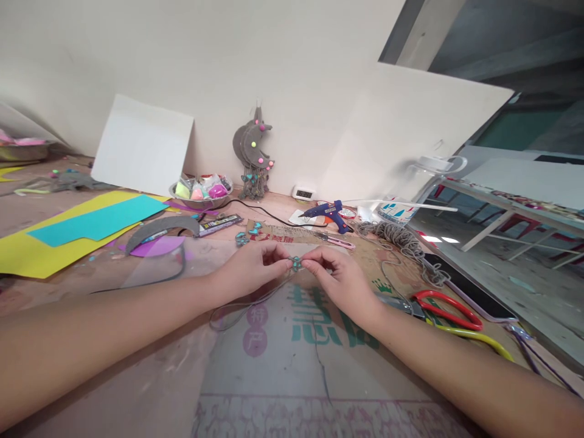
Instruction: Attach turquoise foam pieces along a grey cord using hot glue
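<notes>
teal piece (295,263) pinched between both hands' grips (288,263).

1. The table (50,210) has a worn, pinkish top.
2. At left, a yellow sheet (27,255) lies under a blue sheet (100,220).
3. Toward the back sit a bowl (201,201) of coloured packets and a clock (303,193).
4. Printed cardboard (274,380) lies flat in front of the glue gun (325,210).
5. At right, a cord bundle (401,240) lies beside a phone (472,295).
</notes>
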Tool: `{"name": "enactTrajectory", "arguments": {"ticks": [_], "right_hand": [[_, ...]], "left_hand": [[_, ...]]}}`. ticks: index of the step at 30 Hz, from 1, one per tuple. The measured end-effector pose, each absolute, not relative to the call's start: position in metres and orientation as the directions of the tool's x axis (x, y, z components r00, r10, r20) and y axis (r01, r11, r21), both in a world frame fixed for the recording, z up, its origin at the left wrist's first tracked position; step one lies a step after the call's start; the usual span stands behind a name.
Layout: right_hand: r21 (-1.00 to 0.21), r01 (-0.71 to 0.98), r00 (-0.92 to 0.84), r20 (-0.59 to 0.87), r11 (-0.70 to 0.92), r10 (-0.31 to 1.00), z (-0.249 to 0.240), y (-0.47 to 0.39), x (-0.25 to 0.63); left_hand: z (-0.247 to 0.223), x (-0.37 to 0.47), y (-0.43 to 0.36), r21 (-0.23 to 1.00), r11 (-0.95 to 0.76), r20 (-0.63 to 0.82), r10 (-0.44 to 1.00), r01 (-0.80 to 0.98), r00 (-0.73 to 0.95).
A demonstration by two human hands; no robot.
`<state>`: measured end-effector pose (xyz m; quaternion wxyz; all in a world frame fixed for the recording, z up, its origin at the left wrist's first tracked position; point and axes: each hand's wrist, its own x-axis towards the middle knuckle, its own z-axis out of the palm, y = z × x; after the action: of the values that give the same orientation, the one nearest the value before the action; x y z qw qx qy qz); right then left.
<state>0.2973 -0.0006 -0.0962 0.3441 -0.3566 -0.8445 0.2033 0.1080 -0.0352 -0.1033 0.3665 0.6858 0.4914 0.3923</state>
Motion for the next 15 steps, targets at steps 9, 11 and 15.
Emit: {"name": "enactTrajectory", "arguments": {"ticks": [9, 11, 15], "right_hand": [[-0.689, 0.453, -0.517, 0.313, 0.565, 0.797, -0.0994, 0.0009, 0.2955], [-0.698, 0.461, -0.513, 0.294, 0.548, 0.806, -0.1008, 0.0014, 0.2953], [-0.680, 0.468, -0.514, 0.309, 0.564, 0.800, -0.1013, 0.0006, 0.2936]], "left_hand": [[-0.1057, 0.1083, -0.0340, 0.947, -0.186, 0.126, 0.965, 0.263, 0.228], [-0.1060, 0.1087, -0.0343, 0.927, -0.209, 0.149, 0.967, 0.311, 0.205], [-0.1066, 0.1091, -0.0349, 0.883, -0.258, 0.194, 0.961, 0.392, 0.195]]}}
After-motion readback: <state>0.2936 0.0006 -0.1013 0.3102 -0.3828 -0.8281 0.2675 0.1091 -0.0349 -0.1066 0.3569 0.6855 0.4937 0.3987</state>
